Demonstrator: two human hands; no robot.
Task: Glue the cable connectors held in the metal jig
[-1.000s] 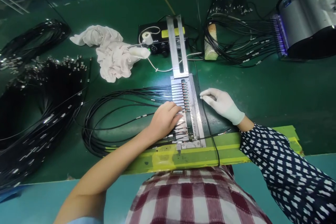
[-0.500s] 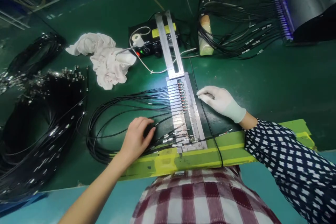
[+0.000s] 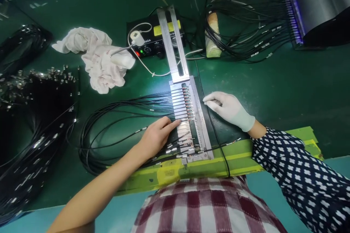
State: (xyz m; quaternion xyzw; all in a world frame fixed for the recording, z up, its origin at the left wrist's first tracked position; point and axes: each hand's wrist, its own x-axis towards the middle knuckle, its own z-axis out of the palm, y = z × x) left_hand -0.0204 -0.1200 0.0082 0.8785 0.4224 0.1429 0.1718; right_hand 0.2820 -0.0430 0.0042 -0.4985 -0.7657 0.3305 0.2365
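Observation:
My bare left hand [image 3: 157,136] is at the left side of a slotted metal jig [image 3: 201,116], its fingers closed over a black cable [image 3: 123,139] and the index fingertip on the jig's plate. The cable's end under the fingers is hidden. Several black cables [image 3: 161,99] lie side by side across the jig's upper part, their stripped ends in a row along its slot. Below, loose cable ends with small silver sleeves [image 3: 175,149] lie over the jig. My right hand [image 3: 228,111], in a white glove, rests right of the jig, thumb and fingers pinched together; what they hold cannot be made out.
A black control box [image 3: 150,49] with lit lamps stands behind the jig, beside a white cloth bundle [image 3: 101,65]. Thick cable bundles [image 3: 46,123] lie at left. At back right, cables run to a metal machine [image 3: 319,7] with violet light. A single cable [image 3: 212,120] crosses near my right hand.
My left hand has moved right and slightly up, from beside the jig onto its plate, with the fingers drawn closed. My right hand keeps its pinch almost in place. The view has shifted slightly.

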